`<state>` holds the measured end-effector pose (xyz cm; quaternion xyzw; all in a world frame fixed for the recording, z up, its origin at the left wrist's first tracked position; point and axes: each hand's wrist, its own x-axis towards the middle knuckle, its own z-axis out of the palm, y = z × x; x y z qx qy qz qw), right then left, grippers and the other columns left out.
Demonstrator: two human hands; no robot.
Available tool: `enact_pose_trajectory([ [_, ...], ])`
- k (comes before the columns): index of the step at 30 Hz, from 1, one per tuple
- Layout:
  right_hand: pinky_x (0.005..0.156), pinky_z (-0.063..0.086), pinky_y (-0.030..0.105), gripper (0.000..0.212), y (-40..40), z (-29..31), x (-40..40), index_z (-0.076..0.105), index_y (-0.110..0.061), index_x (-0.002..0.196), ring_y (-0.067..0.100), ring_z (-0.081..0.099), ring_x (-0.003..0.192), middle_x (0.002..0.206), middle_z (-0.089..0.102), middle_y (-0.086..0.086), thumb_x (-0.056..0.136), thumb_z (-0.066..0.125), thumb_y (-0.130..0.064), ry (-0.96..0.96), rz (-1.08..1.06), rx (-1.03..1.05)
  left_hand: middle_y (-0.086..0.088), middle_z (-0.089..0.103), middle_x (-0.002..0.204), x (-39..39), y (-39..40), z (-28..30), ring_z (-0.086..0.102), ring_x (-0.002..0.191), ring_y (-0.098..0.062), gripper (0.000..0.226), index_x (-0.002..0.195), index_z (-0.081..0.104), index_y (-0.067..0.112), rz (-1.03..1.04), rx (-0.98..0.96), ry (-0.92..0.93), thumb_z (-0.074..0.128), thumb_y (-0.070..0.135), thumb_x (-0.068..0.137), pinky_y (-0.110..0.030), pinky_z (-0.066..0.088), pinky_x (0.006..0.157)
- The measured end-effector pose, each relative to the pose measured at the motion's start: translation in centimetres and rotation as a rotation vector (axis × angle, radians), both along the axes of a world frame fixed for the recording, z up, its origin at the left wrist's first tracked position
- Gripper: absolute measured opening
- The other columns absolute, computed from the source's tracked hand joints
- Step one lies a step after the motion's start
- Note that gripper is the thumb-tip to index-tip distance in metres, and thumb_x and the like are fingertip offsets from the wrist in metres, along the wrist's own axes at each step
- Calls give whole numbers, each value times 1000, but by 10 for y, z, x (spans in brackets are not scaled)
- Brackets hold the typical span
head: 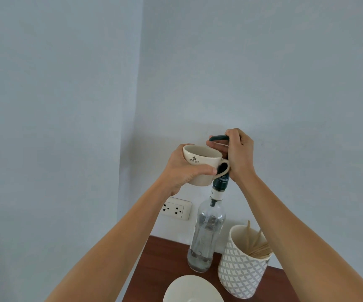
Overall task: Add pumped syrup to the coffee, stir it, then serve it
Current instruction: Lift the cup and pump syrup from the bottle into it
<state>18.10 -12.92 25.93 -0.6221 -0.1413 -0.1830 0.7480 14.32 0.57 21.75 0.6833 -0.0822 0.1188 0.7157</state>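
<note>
Pale walls corner a brown table (167,258); left hand (181,168) grips cup (202,163), right hand (240,153) clasps pump (218,138).

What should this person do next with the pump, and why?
Probably press the pump head down. The right hand already grips it, and the left hand holds the cup raised with its mouth under the spout, so syrup should land inside.

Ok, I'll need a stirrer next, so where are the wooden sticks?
The wooden sticks stand in the patterned cup at the lower right of the head view, just right of the syrup bottle on the table.
</note>
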Motion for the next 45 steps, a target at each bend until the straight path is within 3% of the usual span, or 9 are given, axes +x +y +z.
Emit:
enact_pose_trajectory([
  [4,71,57,45,26,0,6,0,54,-10,67,40,77,81,79,75,26,92,49,-13,1,-2,11,1,71,105,-1,1,9,68,89,-12,95,124,57,16,-6,6,-14,91,21,36,-25,56,67],
  [9,67,57,39,25,0,7,-1,49,-10,67,45,76,84,92,71,38,92,47,-10,-18,23,17,1,70,104,-1,0,10,67,88,-12,87,125,56,15,-11,8,-7,89,14,44,-27,55,68],
  [13,63,58,37,25,-1,6,1,48,-8,66,42,77,80,84,71,33,91,45,-7,-34,25,23,-3,72,110,1,-1,7,69,91,-14,100,124,58,16,-7,2,-15,91,26,30,-29,57,70],
  [18,55,59,32,26,0,4,1,47,-8,65,42,77,76,77,71,29,91,43,-5,-41,25,26,-2,71,108,2,0,6,67,90,-13,92,125,57,15,-7,9,-6,91,17,40,-27,55,69],
  [21,52,57,30,28,0,4,2,47,-9,64,39,77,73,70,70,23,91,42,-6,-41,23,24,-3,72,109,3,0,4,68,90,-13,98,125,57,16,-2,7,-8,91,23,33,-28,56,71],
  [35,53,57,30,27,0,0,6,46,-7,64,44,76,76,63,69,20,90,41,-3,-33,-2,16,-3,72,110,5,0,0,69,90,-13,103,125,58,15,7,13,-16,88,30,28,-29,58,72],
  [43,57,58,34,23,-1,-2,8,50,-6,69,41,77,77,74,72,29,91,44,-7,-28,-8,-30,-3,72,111,4,0,-2,69,92,-14,101,125,57,18,12,22,6,90,29,30,-31,57,73],
  [45,58,59,34,25,-2,0,8,51,-8,69,41,77,79,70,74,22,94,47,-11,-1,2,-34,-1,72,108,3,1,-2,68,91,-14,96,124,57,18,12,24,8,93,22,35,-31,57,74],
])
